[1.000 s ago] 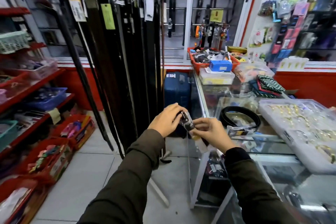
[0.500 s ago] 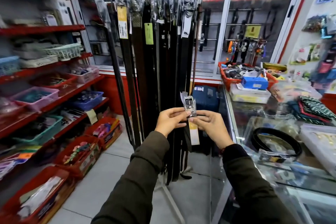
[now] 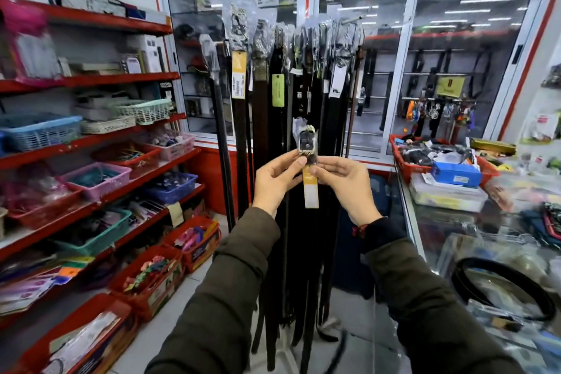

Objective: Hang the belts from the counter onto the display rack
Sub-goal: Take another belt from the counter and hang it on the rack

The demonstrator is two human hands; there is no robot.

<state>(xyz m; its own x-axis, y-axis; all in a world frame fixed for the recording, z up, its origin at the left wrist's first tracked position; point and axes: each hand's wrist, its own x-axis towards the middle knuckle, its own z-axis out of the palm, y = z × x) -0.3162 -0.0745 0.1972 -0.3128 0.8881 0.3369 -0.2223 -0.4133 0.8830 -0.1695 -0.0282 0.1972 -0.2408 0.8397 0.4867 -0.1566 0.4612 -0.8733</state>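
Note:
A dark belt hangs down from its plastic-wrapped buckle, with an orange and white tag below. My left hand and my right hand both pinch the belt just under the buckle, at chest height. Right behind it stands the display rack, full of hanging dark belts with wrapped buckles on top. A coiled black belt lies on the glass counter at the lower right.
Red shelves with baskets and boxes line the left side. Red crates sit on the floor below them. A red basket and boxes stand on the counter's far end. Glass cabinets close off the back.
Both hands have lifted the buckle end higher and closer to the rack. My view has tilted up, so the rack's top now shows.

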